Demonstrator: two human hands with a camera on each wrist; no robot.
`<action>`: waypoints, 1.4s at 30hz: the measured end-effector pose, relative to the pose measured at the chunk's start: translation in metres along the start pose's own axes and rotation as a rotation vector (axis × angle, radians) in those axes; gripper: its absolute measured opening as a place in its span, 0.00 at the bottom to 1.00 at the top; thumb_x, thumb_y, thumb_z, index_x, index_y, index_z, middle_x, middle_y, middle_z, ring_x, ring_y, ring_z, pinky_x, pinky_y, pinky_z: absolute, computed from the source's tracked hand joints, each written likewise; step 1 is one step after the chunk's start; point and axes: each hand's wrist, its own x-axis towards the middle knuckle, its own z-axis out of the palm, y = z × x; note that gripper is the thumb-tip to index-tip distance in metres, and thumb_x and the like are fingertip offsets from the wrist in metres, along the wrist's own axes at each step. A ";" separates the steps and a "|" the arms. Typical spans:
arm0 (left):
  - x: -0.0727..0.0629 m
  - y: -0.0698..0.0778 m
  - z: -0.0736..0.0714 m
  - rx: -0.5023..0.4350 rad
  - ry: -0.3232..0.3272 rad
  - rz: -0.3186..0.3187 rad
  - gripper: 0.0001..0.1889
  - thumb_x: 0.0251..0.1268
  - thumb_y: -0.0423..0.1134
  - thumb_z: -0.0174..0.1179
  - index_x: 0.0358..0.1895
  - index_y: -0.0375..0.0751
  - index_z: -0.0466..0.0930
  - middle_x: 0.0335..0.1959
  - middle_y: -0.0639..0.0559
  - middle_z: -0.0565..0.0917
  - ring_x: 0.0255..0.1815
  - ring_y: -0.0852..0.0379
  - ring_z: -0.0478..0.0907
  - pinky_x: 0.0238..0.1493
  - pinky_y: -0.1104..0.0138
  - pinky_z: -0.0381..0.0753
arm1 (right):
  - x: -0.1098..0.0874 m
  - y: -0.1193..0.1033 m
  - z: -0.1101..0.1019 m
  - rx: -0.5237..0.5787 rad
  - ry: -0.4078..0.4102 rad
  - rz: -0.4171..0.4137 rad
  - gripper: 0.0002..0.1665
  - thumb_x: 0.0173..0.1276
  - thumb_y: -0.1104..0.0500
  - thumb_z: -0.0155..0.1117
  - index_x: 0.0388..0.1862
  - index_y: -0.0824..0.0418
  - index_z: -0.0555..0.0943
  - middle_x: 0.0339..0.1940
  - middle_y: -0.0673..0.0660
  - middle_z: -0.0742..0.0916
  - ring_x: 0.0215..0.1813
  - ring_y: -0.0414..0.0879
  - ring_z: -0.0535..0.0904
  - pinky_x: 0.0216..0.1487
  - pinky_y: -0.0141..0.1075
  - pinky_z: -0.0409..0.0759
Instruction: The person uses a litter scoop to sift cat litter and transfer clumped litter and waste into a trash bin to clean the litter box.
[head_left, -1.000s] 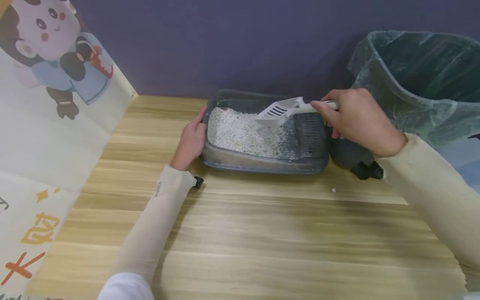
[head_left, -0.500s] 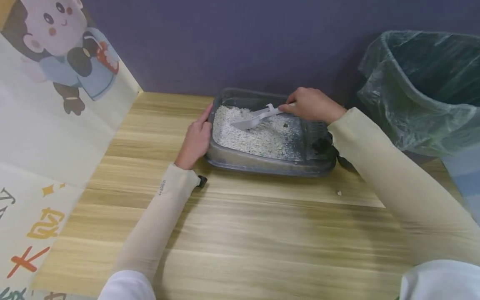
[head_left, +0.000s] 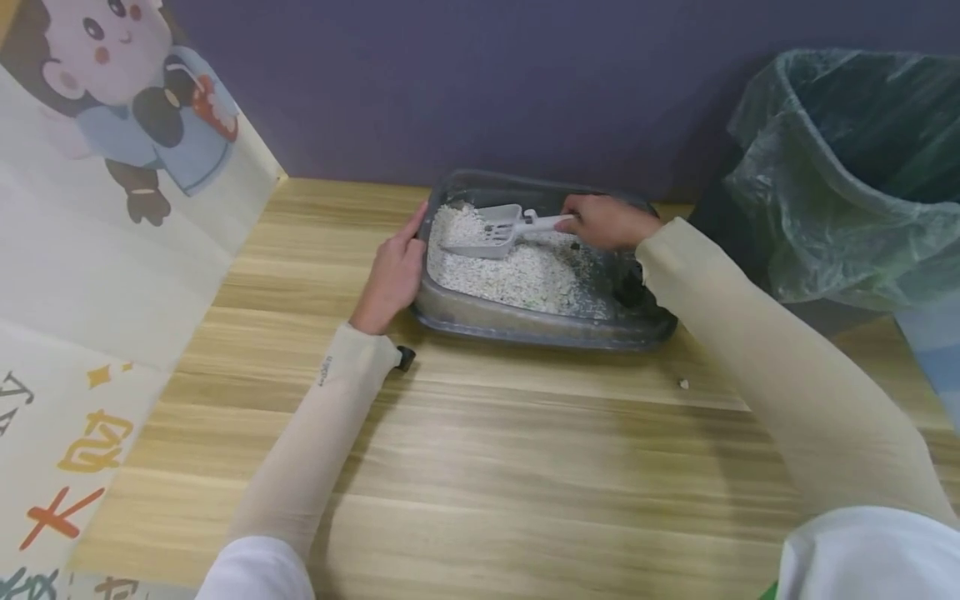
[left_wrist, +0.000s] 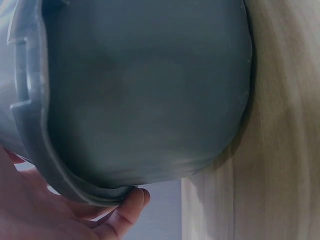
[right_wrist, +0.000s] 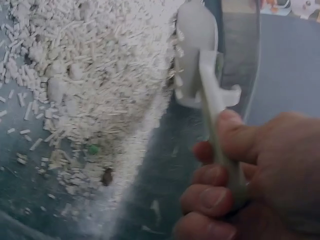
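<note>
A dark grey litter box [head_left: 525, 330] stands against the wall, with white pellet litter [head_left: 517, 283] heaped towards its left side. My left hand [head_left: 390, 275] holds the box's left end; in the left wrist view its fingers [left_wrist: 131, 206] wrap the rim. My right hand [head_left: 609, 223] grips the handle of a white slotted litter scoop [head_left: 491, 237], whose head lies low in the litter near the back left. Seen from the right wrist, the scoop [right_wrist: 195, 45] is by the box's side wall. A small brown clump [right_wrist: 107, 176] and a green bit [right_wrist: 93, 149] lie among the pellets.
A bin [head_left: 817, 162] lined with a clear plastic bag stands at the right, beyond the box. On the wooden table [head_left: 525, 467] lies a small pale crumb [head_left: 683, 384]. A purple wall [head_left: 480, 92] runs along the back, and a wall with cartoon pictures [head_left: 142, 108] stands left.
My right hand has carried the scoop leftwards and down, from above the litter into its back left part. The left hand stays on the box's end.
</note>
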 end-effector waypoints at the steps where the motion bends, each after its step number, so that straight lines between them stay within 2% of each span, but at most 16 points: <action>1: 0.000 0.000 0.000 0.002 0.002 -0.002 0.26 0.74 0.43 0.35 0.70 0.74 0.49 0.25 0.45 0.72 0.11 0.60 0.56 0.11 0.65 0.65 | 0.003 0.001 0.001 0.013 0.005 0.003 0.26 0.77 0.48 0.40 0.63 0.65 0.65 0.48 0.66 0.76 0.38 0.54 0.70 0.39 0.47 0.67; 6: 0.000 0.000 -0.002 0.009 -0.001 -0.021 0.26 0.74 0.44 0.35 0.70 0.74 0.49 0.31 0.40 0.74 0.11 0.59 0.56 0.14 0.63 0.66 | 0.013 0.007 0.008 0.059 0.014 0.005 0.24 0.77 0.48 0.40 0.63 0.62 0.64 0.52 0.64 0.75 0.42 0.54 0.71 0.41 0.48 0.67; 9: 0.000 0.000 -0.002 0.007 0.004 -0.029 0.26 0.74 0.43 0.35 0.70 0.75 0.49 0.49 0.39 0.78 0.12 0.59 0.56 0.17 0.62 0.68 | 0.017 0.011 0.010 0.085 0.024 -0.013 0.25 0.77 0.48 0.40 0.64 0.62 0.63 0.57 0.63 0.73 0.50 0.55 0.71 0.46 0.50 0.68; 11: 0.000 0.001 -0.001 0.005 0.001 -0.032 0.25 0.74 0.44 0.35 0.69 0.76 0.49 0.64 0.46 0.72 0.12 0.58 0.57 0.19 0.61 0.70 | 0.019 0.013 0.011 0.097 0.029 -0.029 0.25 0.77 0.48 0.40 0.64 0.62 0.63 0.57 0.63 0.73 0.51 0.56 0.71 0.47 0.51 0.68; 14: 0.001 0.001 0.000 0.002 0.000 -0.026 0.25 0.74 0.44 0.35 0.70 0.76 0.49 0.71 0.55 0.60 0.14 0.56 0.58 0.24 0.60 0.71 | 0.019 0.018 0.010 0.097 0.024 -0.043 0.25 0.77 0.48 0.40 0.63 0.62 0.64 0.58 0.63 0.73 0.52 0.55 0.70 0.48 0.51 0.67; 20: 0.000 0.002 0.002 0.012 0.012 -0.032 0.25 0.74 0.44 0.34 0.70 0.75 0.49 0.70 0.53 0.63 0.16 0.54 0.59 0.26 0.60 0.71 | 0.015 0.017 0.006 0.107 -0.017 -0.063 0.27 0.76 0.46 0.40 0.63 0.63 0.64 0.57 0.63 0.73 0.51 0.55 0.70 0.48 0.50 0.67; 21: 0.000 0.002 0.002 0.010 0.013 -0.035 0.25 0.74 0.44 0.34 0.70 0.76 0.49 0.68 0.49 0.67 0.15 0.53 0.59 0.25 0.59 0.71 | 0.013 0.016 0.005 0.108 -0.021 -0.065 0.27 0.76 0.46 0.40 0.63 0.63 0.63 0.57 0.63 0.73 0.51 0.54 0.70 0.48 0.50 0.67; 27: 0.000 0.001 0.001 0.012 0.023 -0.033 0.25 0.74 0.44 0.35 0.70 0.74 0.50 0.64 0.43 0.71 0.15 0.54 0.58 0.28 0.58 0.72 | 0.000 0.011 -0.001 0.100 -0.025 -0.073 0.31 0.76 0.43 0.38 0.66 0.63 0.60 0.50 0.65 0.73 0.37 0.54 0.69 0.42 0.46 0.67; 28: 0.000 0.001 0.001 0.014 0.024 -0.033 0.25 0.73 0.44 0.35 0.70 0.74 0.50 0.67 0.46 0.68 0.15 0.55 0.58 0.28 0.59 0.72 | -0.004 0.011 -0.002 0.096 -0.020 -0.072 0.31 0.75 0.43 0.39 0.67 0.63 0.59 0.48 0.66 0.73 0.34 0.54 0.68 0.39 0.46 0.67; 30: -0.001 0.002 0.001 0.011 0.022 -0.038 0.26 0.73 0.44 0.35 0.70 0.75 0.50 0.56 0.41 0.77 0.13 0.56 0.56 0.23 0.59 0.70 | -0.012 0.010 -0.004 0.081 -0.001 -0.074 0.32 0.75 0.43 0.41 0.66 0.64 0.60 0.47 0.65 0.74 0.32 0.53 0.68 0.37 0.45 0.67; 33: -0.001 0.002 0.000 0.012 0.024 -0.043 0.25 0.73 0.44 0.35 0.69 0.76 0.50 0.35 0.38 0.77 0.12 0.58 0.56 0.19 0.59 0.69 | -0.026 0.009 -0.003 0.053 0.058 -0.090 0.29 0.74 0.45 0.47 0.63 0.64 0.63 0.45 0.63 0.76 0.30 0.51 0.68 0.32 0.44 0.67; 35: -0.001 0.002 0.001 0.006 0.022 -0.049 0.25 0.74 0.45 0.36 0.69 0.78 0.50 0.39 0.39 0.78 0.12 0.58 0.57 0.19 0.60 0.69 | -0.037 0.009 -0.001 0.046 0.107 -0.098 0.27 0.73 0.46 0.49 0.60 0.64 0.64 0.41 0.61 0.76 0.28 0.51 0.67 0.29 0.43 0.67; 37: -0.001 0.002 0.000 0.002 0.020 -0.051 0.25 0.74 0.45 0.36 0.68 0.79 0.50 0.56 0.42 0.77 0.12 0.58 0.57 0.19 0.59 0.69 | -0.047 0.011 0.003 0.044 0.160 -0.104 0.25 0.73 0.46 0.49 0.58 0.63 0.65 0.37 0.60 0.77 0.25 0.50 0.66 0.26 0.42 0.66; 39: -0.002 0.002 0.000 -0.001 0.019 -0.050 0.25 0.74 0.45 0.36 0.68 0.79 0.50 0.68 0.49 0.67 0.14 0.57 0.58 0.22 0.59 0.70 | -0.057 0.013 0.009 0.056 0.216 -0.103 0.25 0.74 0.45 0.48 0.58 0.63 0.65 0.33 0.59 0.76 0.22 0.50 0.65 0.23 0.41 0.65; 40: -0.001 0.001 -0.001 -0.001 0.019 -0.046 0.25 0.74 0.44 0.36 0.69 0.78 0.50 0.70 0.52 0.62 0.14 0.56 0.59 0.24 0.59 0.70 | -0.061 0.014 0.012 0.070 0.244 -0.100 0.25 0.74 0.45 0.47 0.57 0.62 0.65 0.31 0.59 0.75 0.21 0.50 0.65 0.22 0.41 0.65; 42: -0.002 0.001 -0.001 0.000 0.020 -0.044 0.26 0.74 0.43 0.36 0.69 0.77 0.51 0.70 0.51 0.63 0.15 0.54 0.59 0.25 0.58 0.70 | -0.070 0.016 0.020 0.092 0.308 -0.103 0.25 0.74 0.44 0.46 0.56 0.62 0.65 0.29 0.59 0.75 0.19 0.50 0.65 0.20 0.41 0.65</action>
